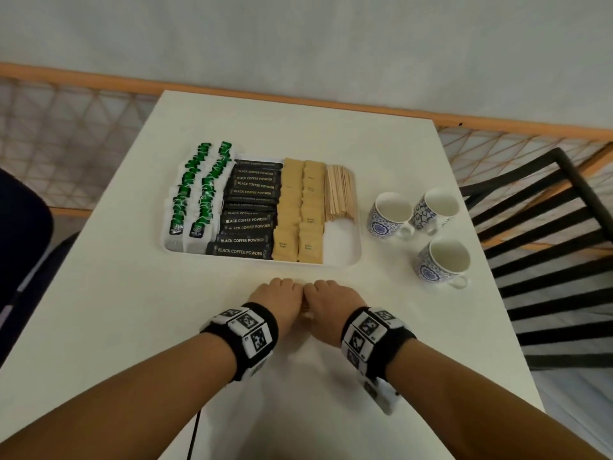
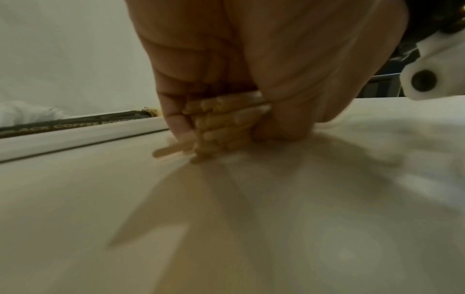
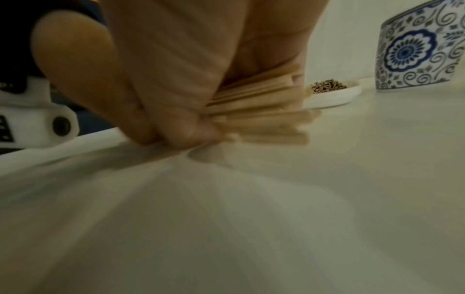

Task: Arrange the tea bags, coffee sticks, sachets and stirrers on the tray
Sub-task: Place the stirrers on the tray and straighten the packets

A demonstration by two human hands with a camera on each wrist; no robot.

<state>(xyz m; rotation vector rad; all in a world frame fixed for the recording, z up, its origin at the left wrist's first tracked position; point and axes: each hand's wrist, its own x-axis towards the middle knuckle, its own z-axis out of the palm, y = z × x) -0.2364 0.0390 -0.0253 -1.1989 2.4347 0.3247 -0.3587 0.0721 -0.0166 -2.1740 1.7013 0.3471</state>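
Observation:
A white tray (image 1: 345,257) on the table holds green-tagged tea bags (image 1: 195,190), black coffee sticks (image 1: 248,210), tan sachets (image 1: 300,210) and a stack of wooden stirrers (image 1: 340,194). Just in front of the tray, my left hand (image 1: 277,293) and right hand (image 1: 330,298) sit side by side on the tabletop. Together they grip one bundle of wooden stirrers (image 2: 221,123), whose other ends show in the right wrist view as stirrers (image 3: 264,111). Both hands curl their fingers around the bundle, which rests against the table.
Three blue-and-white patterned cups (image 1: 389,215) stand right of the tray. A black slatted chair (image 1: 544,247) is beyond the table's right edge. A dark seat (image 1: 20,234) sits at the left. Bare tabletop (image 1: 166,310) lies around my hands.

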